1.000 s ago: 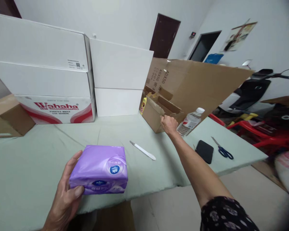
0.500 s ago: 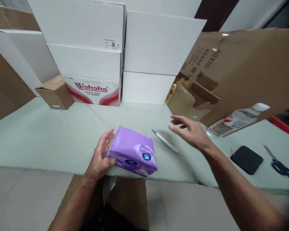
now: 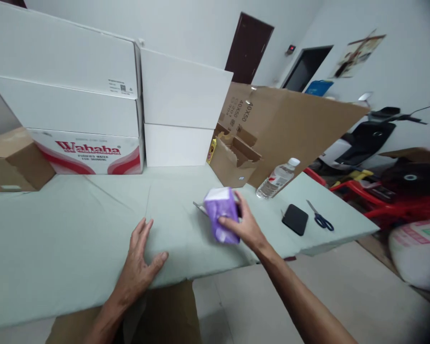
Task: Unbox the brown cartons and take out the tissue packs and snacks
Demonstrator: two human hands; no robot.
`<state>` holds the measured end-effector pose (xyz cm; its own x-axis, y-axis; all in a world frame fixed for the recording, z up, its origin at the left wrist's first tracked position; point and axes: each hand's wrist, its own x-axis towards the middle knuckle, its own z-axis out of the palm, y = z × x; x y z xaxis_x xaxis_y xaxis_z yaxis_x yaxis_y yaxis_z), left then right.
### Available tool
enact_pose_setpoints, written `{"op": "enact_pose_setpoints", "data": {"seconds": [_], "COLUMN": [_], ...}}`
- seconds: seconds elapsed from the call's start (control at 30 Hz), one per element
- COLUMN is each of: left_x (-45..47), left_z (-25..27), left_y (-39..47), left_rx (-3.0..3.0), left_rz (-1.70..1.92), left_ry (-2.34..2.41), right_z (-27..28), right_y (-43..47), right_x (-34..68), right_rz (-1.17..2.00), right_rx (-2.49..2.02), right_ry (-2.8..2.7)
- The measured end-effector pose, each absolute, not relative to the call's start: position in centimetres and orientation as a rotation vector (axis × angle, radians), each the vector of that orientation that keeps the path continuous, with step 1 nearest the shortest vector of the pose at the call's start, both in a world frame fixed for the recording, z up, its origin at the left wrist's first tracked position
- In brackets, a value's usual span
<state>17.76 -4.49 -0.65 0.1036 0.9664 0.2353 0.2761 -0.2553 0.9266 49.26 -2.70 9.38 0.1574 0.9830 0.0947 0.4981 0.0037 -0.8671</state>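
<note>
A purple tissue pack (image 3: 222, 215), somewhat blurred, is gripped by my right hand (image 3: 245, 224), the thumb across its near face and the fingers behind it. It is held tilted over the pale green table (image 3: 93, 229). Behind the pack lies the knife-like white tool (image 3: 199, 207), mostly covered so that only its far end shows. My left hand (image 3: 141, 258) hovers at the table's front edge, thumb and fingers apart, holding nothing.
White boxes, one a Wahaba carton (image 3: 89, 153), are stacked at the back. A torn cardboard box (image 3: 232, 160) and a water bottle (image 3: 277, 179) stand beyond my right hand. Further right lie a black flat pad (image 3: 295, 220) and scissors (image 3: 320, 220). At left sits a brown box (image 3: 17, 162).
The tissue pack has passed from my left hand to my right hand and moved right, now over the white tool. My left hand has opened. The view has turned right.
</note>
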Motion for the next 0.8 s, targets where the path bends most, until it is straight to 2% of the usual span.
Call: {"op": "enact_pose_setpoints", "data": {"seconds": [0.13,0.2,0.33,0.5,0.8], "left_x": [17.9,18.0,17.9,17.8,17.9], "left_z": [-3.3,-4.2,-5.2,-5.3,-5.4], "left_y": [-3.8,-3.6,-3.3,-3.5,-2.7], "left_rx": [1.884,1.988,2.047,1.974,1.946], "left_rz": [1.173,1.226,1.263,1.26,1.279], "left_ry": [1.395,1.406,1.419,1.392,1.311], "right_z": [8.3,7.2,3.6,-0.1,0.5], "right_y": [2.0,4.5,6.8,4.6,3.7], "right_x": [55.1,56.5,56.7,56.0,55.7], "right_rz": [0.044,-0.107,0.013,0.063,-0.01], "right_rx": [-1.804,-1.98,-2.202,-2.3,-2.229], "right_ry": [-1.081,-0.984,-0.968,-1.208,-1.541]}}
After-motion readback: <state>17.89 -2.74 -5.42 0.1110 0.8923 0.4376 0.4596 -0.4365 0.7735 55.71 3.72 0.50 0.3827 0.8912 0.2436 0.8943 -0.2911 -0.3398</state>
